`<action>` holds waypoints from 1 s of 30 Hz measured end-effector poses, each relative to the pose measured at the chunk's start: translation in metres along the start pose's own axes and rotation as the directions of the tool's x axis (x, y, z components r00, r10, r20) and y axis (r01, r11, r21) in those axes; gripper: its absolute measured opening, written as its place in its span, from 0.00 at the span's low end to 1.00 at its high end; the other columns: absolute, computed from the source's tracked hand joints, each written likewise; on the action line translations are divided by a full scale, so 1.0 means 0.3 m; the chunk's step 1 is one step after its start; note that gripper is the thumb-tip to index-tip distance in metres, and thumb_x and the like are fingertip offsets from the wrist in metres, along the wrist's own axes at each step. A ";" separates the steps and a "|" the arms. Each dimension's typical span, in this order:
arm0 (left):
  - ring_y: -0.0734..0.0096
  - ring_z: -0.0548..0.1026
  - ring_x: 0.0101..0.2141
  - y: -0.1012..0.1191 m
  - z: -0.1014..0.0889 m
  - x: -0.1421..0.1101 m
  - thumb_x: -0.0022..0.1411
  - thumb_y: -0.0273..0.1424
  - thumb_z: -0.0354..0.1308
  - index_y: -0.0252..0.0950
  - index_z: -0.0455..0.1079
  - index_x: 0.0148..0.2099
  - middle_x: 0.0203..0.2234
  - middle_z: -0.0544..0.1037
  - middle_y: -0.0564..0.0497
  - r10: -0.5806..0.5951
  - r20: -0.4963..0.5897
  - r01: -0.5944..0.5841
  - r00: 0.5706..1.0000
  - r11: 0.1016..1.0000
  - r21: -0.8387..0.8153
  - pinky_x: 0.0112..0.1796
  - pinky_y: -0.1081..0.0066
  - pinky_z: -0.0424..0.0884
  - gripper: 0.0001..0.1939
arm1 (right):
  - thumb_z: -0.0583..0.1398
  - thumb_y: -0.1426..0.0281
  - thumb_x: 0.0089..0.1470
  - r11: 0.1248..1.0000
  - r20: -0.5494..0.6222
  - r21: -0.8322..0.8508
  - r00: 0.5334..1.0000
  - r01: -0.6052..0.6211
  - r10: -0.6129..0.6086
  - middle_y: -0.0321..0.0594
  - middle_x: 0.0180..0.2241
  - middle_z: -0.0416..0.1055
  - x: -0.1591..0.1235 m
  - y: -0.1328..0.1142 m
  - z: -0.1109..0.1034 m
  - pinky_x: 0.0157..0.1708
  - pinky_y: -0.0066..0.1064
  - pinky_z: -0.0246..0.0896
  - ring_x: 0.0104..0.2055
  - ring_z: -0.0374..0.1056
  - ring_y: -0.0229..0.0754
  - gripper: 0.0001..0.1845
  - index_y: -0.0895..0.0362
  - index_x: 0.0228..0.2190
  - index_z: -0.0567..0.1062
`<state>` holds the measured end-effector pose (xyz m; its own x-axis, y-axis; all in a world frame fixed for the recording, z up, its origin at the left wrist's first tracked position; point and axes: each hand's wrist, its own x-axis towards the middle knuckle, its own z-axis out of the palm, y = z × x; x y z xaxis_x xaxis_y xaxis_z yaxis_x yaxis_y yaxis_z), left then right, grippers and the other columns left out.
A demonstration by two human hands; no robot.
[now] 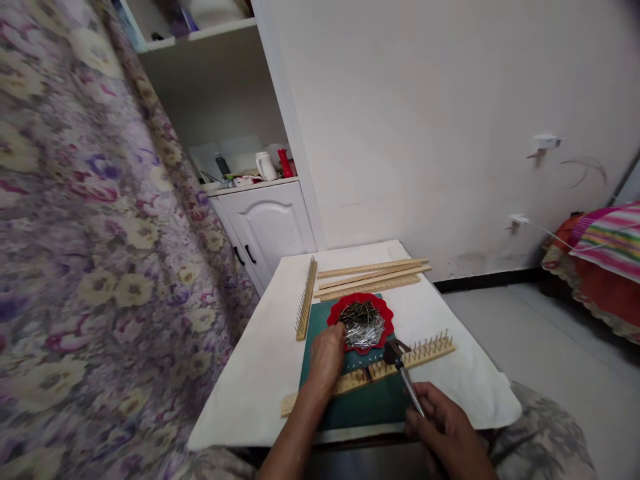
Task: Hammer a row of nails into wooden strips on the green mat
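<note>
My left hand [326, 357] is curled at the near-left rim of a red scalloped dish [334, 313] full of small metal nails [363, 325]; whether it pinches a nail I cannot make out. My right hand [443, 423] grips the handle of a small hammer [399, 357], whose head rests over a wooden strip [425, 352] lying across a green cutting mat [365, 403]. That strip has a row of nails standing in its right half.
The white table [250, 387] also carries a second nailed strip [306, 299] on edge at the left and several plain wooden strips [373, 277] at the back. A floral curtain [100, 233] hangs left, a white cabinet [265, 223] behind, bedding [600, 260] at right.
</note>
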<state>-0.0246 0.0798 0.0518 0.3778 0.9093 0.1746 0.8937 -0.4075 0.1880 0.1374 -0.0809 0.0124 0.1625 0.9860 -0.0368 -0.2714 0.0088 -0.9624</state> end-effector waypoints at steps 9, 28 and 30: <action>0.69 0.70 0.30 0.116 -0.012 -0.304 0.63 0.29 0.48 0.38 0.67 0.31 0.27 0.73 0.51 0.142 -0.049 -0.141 0.989 0.774 -0.617 0.32 0.74 0.63 0.09 | 0.63 0.60 0.47 0.997 -0.091 -0.064 0.995 0.046 -0.052 0.28 0.20 0.64 0.014 -0.017 0.031 0.10 0.19 0.50 0.14 0.53 0.30 0.16 0.55 0.36 0.69; 0.74 0.69 0.22 0.207 0.151 -0.402 0.43 0.32 0.67 0.35 0.71 0.28 0.18 0.73 0.55 -0.172 0.273 0.230 0.947 -0.233 -0.945 0.28 0.75 0.64 0.10 | 0.63 0.59 0.48 1.000 -0.079 0.010 0.997 0.014 -0.013 0.27 0.20 0.63 -0.024 -0.020 0.020 0.13 0.20 0.47 0.15 0.52 0.30 0.20 0.56 0.39 0.67; 0.74 0.70 0.21 0.228 0.182 -0.402 0.40 0.33 0.69 0.34 0.71 0.28 0.17 0.75 0.53 -0.168 0.315 0.220 0.934 -0.423 -0.879 0.28 0.74 0.65 0.13 | 0.63 0.58 0.48 1.000 -0.080 0.018 0.997 0.023 -0.022 0.27 0.20 0.63 -0.029 -0.013 0.025 0.13 0.20 0.47 0.14 0.53 0.30 0.19 0.56 0.38 0.68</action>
<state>0.0042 -0.0531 -0.0091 0.2787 0.9447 -0.1728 -0.5080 0.2977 0.8083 0.1298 -0.0882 0.0187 0.2441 0.9690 -0.0374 -0.2846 0.0347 -0.9580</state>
